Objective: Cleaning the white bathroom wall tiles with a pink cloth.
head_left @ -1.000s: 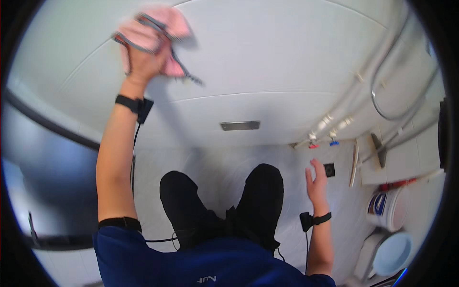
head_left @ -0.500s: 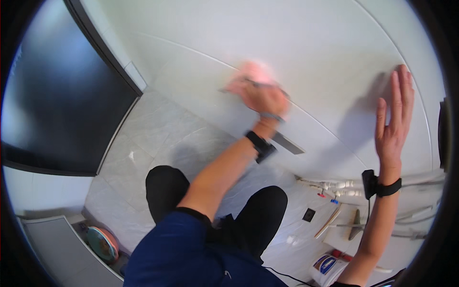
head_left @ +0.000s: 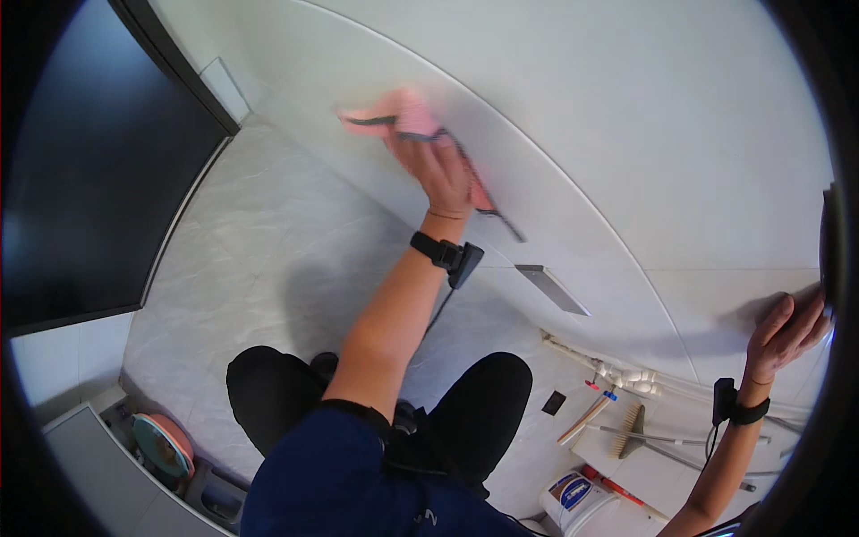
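Observation:
My left hand (head_left: 437, 177) is closed on a pink cloth (head_left: 413, 115) with dark edging and presses it against the white wall panel (head_left: 608, 116). Part of the cloth hangs out beside the fingers, and its edges are slightly blurred. To the right, my right hand (head_left: 787, 336) rests on the wall with its fingers stretched out. Its fingertips reach a dark object (head_left: 829, 251) at the picture's right rim; I cannot make out what it is. Each wrist wears a black strap with a small device.
A metal plate (head_left: 553, 289) sits low in the wall. Pipes with valves (head_left: 626, 376), a brush (head_left: 631, 432) and a white bucket (head_left: 577, 506) are at lower right. A black door (head_left: 98, 179) stands left; basins (head_left: 164, 445) lie by a grey cabinet (head_left: 98, 479). The floor drain (head_left: 554, 403) is dark.
My left hand has moved the cloth left across the wall. My right hand has shifted right and down to the rim, and the whole view has turned somewhat.

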